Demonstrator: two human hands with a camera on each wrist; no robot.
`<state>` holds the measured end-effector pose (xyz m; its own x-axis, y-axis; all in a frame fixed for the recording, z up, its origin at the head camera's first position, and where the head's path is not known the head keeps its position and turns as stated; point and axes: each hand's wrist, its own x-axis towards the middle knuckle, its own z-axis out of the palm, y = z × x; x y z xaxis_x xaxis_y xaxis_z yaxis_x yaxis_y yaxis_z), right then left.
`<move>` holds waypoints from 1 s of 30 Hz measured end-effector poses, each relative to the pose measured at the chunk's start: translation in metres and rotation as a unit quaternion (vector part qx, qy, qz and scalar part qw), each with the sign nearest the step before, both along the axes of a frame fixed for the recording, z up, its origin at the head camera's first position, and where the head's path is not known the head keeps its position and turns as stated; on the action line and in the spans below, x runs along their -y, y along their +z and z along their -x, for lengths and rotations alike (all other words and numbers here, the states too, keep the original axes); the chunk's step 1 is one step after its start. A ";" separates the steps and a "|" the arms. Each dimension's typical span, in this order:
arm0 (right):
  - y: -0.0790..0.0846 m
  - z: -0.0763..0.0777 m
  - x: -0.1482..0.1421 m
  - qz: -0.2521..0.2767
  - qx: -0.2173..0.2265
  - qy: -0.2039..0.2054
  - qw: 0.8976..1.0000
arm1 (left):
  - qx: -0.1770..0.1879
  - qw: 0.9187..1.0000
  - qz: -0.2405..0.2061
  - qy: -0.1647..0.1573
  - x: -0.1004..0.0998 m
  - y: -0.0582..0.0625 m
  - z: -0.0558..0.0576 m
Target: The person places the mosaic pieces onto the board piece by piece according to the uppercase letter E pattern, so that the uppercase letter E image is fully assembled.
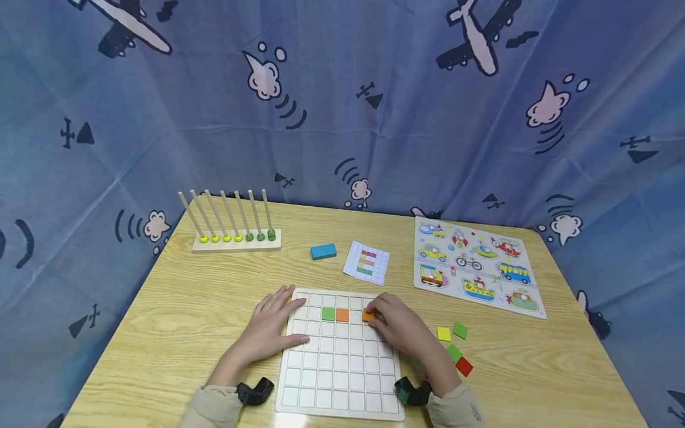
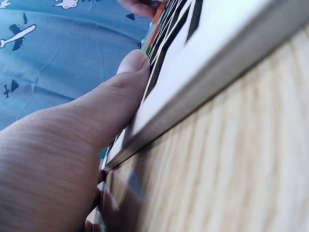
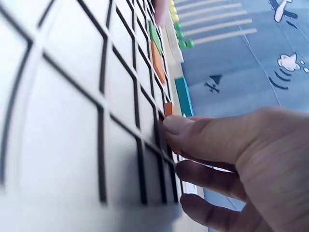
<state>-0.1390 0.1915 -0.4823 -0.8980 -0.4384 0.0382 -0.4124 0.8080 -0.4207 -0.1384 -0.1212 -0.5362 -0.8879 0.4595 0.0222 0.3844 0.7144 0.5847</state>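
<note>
A white grid board lies on the wooden table in front of me. My left hand rests on its left edge, fingers spread; in the left wrist view the thumb reaches over the board's rim. Near the upper right of the grid, my right hand pinches an orange square tile between thumb and fingers, low over the cells. The right wrist view shows that tile partly covered by the thumb. A green tile and another orange tile sit side by side in the same row.
Loose yellow, green and red tiles lie right of the board. Beyond it are a blue block and a printed pattern card. A peg rack stands back left; a vehicle puzzle lies back right.
</note>
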 end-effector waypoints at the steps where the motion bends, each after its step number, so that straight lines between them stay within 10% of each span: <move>1: -0.001 0.000 0.003 -0.002 -0.001 0.002 1.000 | 0.000 1.000 -0.001 0.000 0.000 0.000 0.000; 30: -0.005 0.006 0.024 0.000 -0.004 0.018 1.000 | 0.004 1.000 0.001 0.001 0.000 0.001 0.001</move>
